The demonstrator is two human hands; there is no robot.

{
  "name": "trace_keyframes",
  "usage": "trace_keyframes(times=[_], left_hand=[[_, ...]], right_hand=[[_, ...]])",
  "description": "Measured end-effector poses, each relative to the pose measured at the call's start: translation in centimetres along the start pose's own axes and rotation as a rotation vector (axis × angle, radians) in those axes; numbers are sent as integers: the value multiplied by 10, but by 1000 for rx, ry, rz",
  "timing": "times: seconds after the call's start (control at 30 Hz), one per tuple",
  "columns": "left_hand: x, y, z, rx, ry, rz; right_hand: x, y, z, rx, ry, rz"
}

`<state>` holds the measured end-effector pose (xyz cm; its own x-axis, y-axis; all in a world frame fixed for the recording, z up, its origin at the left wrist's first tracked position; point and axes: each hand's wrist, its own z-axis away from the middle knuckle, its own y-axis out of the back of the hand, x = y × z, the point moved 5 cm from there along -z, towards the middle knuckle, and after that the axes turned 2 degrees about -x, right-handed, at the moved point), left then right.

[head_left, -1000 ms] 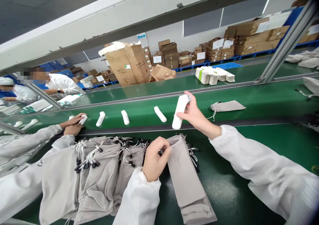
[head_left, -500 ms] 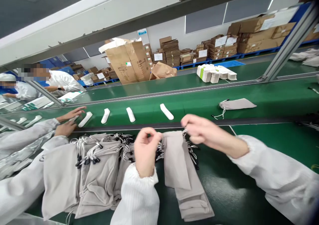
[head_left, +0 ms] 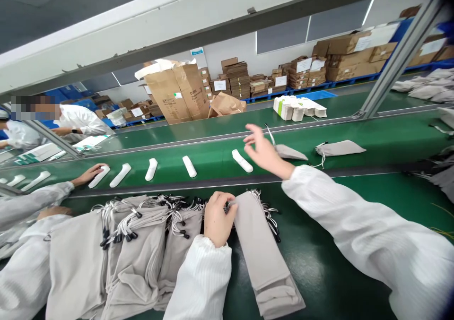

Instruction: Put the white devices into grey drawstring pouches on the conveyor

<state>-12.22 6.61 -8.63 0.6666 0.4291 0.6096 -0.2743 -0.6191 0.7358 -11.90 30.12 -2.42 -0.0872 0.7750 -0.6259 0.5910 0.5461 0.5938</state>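
My left hand (head_left: 219,220) is curled at the top left corner of a pile of grey drawstring pouches (head_left: 264,249), its thumb and fingertips closed at the uppermost pouch's edge. Over the green belt, my right hand (head_left: 265,152) is open, fingers spread, holding nothing. Just beyond its wrist lies a grey drawstring pouch (head_left: 291,152), partly hidden, one cord sticking up. To the left of the right hand's fingertips a slim white device (head_left: 242,161) rests on the belt. Another grey pouch (head_left: 342,148) lies farther right, its cords toward the left.
Large piles of grey pouches (head_left: 138,258) with white cords and black cord ends lie left of my left hand. More white devices (head_left: 189,166) are spaced along the belt. A co-worker's hand (head_left: 88,174) touches one at left. A metal post (head_left: 393,55) rises at right.
My right hand has moved up and forward onto the belt and opened. The pouch it was pulling on by its cord now lies there. My left hand has shifted slightly right and down.
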Motion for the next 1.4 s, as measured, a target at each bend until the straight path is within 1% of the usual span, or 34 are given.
trace_keyframes(times=[0.03, 0.1, 0.17, 0.23, 0.27, 0.33, 0.4, 0.43, 0.5, 0.57, 0.63, 0.67, 0.7, 0.73, 0.8, 0.83, 0.93, 0.97, 1.0, 1.03, 1.1, 1.13, 1.17, 1.2, 1.27, 1.33, 1.37, 1.4], left_hand=[[0, -1, -1, -12, -8, -33], [4, 0, -3, -30, -43, -106], [9, 2, -3, -45, -101, -163], [15, 5, -2, -55, -155, -144], [17, 7, -1, -62, -168, -89], [23, 13, 3, -77, -163, 108], [29, 18, 7, -87, -137, 334], [33, 19, 9, -98, -131, 420], [41, 21, 11, -119, -129, 515], [45, 21, 11, -122, -109, 552], [47, 20, 10, -100, -72, 576], [48, 19, 9, -88, -61, 588], [50, 18, 8, -80, -56, 602], [53, 17, 7, -71, -57, 618], [60, 16, 6, -26, -60, 663], [63, 17, 6, 19, -52, 686], [67, 23, 8, 197, -2, 727], [67, 25, 8, 234, 19, 735], [65, 27, 8, 248, 40, 751], [62, 29, 8, 244, 65, 774], [52, 34, 8, 254, 142, 849], [46, 38, 7, 285, 186, 893], [40, 41, 7, 323, 226, 931], [36, 43, 8, 361, 250, 957], [36, 42, 9, 393, 237, 941], [47, 30, 13, 334, 179, 838], [54, 20, 17, 270, 145, 765], [61, 8, 22, 177, 111, 686]], right_hand=[[12, -22, -4, -135, -65, 136], [33, -55, -5, -281, -177, 266], [47, -74, -3, -310, -255, 285], [57, -82, -1, -308, -306, 279], [61, -82, 0, -301, -317, 262], [64, -79, 2, -284, -319, 198], [62, -69, 4, -268, -309, 93], [59, -63, 5, -260, -303, 32], [45, -48, 12, -245, -290, -100], [23, -29, 23, -210, -270, -389], [-4, -9, 39, -158, -253, -788], [-17, 0, 48, -133, -249, -952], [-29, 7, 57, -117, -248, -1071], [-39, 12, 66, -114, -243, -1124], [-54, 14, 82, -141, -215, -1134], [-59, 12, 88, -178, -190, -1100], [-65, 2, 103, -336, -86, -867], [-65, 0, 107, -387, -66, -783], [-64, -1, 111, -435, -72, -729], [-63, 0, 115, -475, -108, -725], [-60, 10, 121, -516, -251, -855], [-59, 19, 121, -503, -322, -958], [-59, 30, 118, -462, -367, -1058], [-59, 43, 113, -403, -384, -1134], [-61, 69, 94, -249, -343, -1188], [-62, 92, 70, -20, -246, -1144], [-62, 102, 59, 107, -192, -1086], [-61, 111, 49, 233, -137, -1006]])
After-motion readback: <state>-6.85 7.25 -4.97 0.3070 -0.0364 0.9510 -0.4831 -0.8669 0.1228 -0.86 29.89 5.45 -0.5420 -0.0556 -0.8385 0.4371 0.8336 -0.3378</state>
